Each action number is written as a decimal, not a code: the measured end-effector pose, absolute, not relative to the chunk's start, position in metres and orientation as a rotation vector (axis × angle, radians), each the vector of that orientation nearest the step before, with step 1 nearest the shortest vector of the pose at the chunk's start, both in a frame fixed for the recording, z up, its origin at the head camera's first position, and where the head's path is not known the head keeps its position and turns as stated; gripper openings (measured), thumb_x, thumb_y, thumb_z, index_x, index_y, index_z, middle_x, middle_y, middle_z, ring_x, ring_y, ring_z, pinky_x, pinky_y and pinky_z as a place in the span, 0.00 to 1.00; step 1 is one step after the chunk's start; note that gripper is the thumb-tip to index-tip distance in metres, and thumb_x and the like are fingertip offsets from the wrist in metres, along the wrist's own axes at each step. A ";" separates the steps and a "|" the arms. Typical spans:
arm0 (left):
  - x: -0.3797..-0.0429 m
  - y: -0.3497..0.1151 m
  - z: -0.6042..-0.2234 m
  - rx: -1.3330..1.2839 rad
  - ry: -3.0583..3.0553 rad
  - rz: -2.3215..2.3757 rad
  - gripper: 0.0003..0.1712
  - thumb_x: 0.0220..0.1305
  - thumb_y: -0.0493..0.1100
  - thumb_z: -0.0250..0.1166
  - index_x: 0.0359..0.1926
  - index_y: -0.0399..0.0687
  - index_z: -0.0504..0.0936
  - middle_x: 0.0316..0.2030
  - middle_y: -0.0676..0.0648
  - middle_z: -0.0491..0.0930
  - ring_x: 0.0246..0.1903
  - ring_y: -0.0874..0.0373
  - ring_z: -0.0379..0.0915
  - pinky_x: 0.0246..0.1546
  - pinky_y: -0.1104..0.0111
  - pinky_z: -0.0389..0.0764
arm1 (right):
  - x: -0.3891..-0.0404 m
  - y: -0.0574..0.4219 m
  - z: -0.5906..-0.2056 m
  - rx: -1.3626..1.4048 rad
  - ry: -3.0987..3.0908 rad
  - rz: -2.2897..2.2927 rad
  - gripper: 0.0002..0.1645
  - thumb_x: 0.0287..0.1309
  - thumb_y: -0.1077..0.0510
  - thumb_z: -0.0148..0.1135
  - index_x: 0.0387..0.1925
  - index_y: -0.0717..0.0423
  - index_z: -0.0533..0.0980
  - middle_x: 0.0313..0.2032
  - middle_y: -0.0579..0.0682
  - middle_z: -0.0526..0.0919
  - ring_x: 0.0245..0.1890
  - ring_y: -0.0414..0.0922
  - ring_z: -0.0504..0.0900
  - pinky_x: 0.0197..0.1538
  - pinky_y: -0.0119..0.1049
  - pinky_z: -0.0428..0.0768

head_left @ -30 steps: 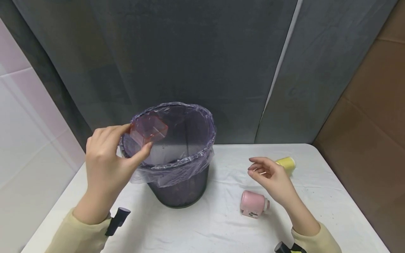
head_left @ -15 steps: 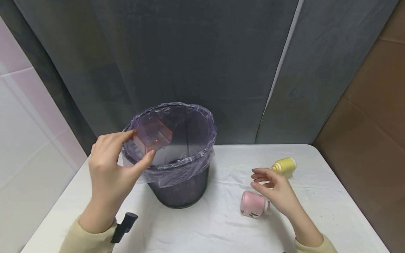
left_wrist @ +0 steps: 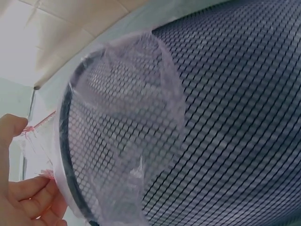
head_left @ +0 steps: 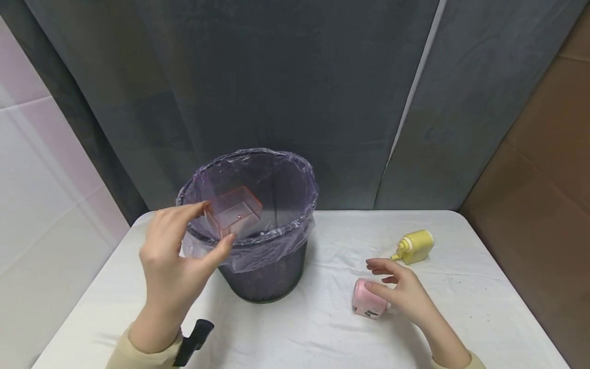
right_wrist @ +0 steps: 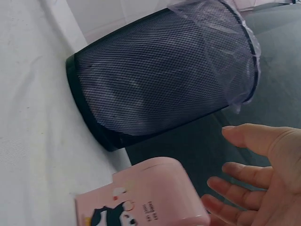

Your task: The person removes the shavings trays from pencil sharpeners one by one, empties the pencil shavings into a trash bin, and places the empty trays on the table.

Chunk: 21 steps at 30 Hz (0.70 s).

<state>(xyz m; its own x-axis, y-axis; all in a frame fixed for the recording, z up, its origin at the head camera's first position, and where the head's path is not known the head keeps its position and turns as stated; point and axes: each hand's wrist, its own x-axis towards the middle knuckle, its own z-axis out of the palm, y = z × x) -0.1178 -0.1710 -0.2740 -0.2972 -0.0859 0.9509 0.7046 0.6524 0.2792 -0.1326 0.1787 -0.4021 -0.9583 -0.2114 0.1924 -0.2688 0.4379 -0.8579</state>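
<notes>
Pinkish, see-through, straight-edged box [head_left: 234, 211], tilted

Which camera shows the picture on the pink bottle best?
The right wrist view: the pink bottle is near, so its printed picture looks big, though the frame's bottom edge cuts it. The head view shows it tiny; the left wrist view doesn't show it.

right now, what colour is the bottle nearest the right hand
The bottle is pink, with a dark printed figure; it shows best in the right wrist view.

tilted clear pink box [head_left: 236, 211] above bin [head_left: 267, 277]
</notes>
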 end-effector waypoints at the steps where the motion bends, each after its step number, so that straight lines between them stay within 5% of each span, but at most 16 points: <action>1: -0.118 -0.170 -0.276 -0.511 -1.696 -0.859 0.26 0.40 0.49 0.67 0.36 0.31 0.81 0.31 0.40 0.80 0.33 0.46 0.70 0.41 0.69 0.66 | -0.132 0.179 -0.404 0.437 -2.626 1.579 0.26 0.46 0.55 0.67 0.49 0.55 0.73 0.45 0.50 0.78 0.46 0.47 0.75 0.46 0.44 0.73; 21: -0.108 -0.151 -0.285 -0.573 -1.519 -1.032 0.28 0.41 0.49 0.70 0.34 0.26 0.79 0.29 0.35 0.79 0.33 0.49 0.70 0.41 0.68 0.67 | -0.130 0.179 -0.432 0.350 -2.751 1.519 0.32 0.37 0.62 0.71 0.50 0.52 0.72 0.46 0.51 0.77 0.41 0.43 0.75 0.42 0.34 0.74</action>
<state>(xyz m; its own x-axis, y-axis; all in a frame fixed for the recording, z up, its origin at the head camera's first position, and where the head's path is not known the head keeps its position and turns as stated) -0.1084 -0.1511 -0.2854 -0.2264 -0.1873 0.9559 0.8198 0.4933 0.2908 -0.1305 0.1794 -0.4323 -0.9754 -0.2019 0.0889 -0.1828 0.5141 -0.8380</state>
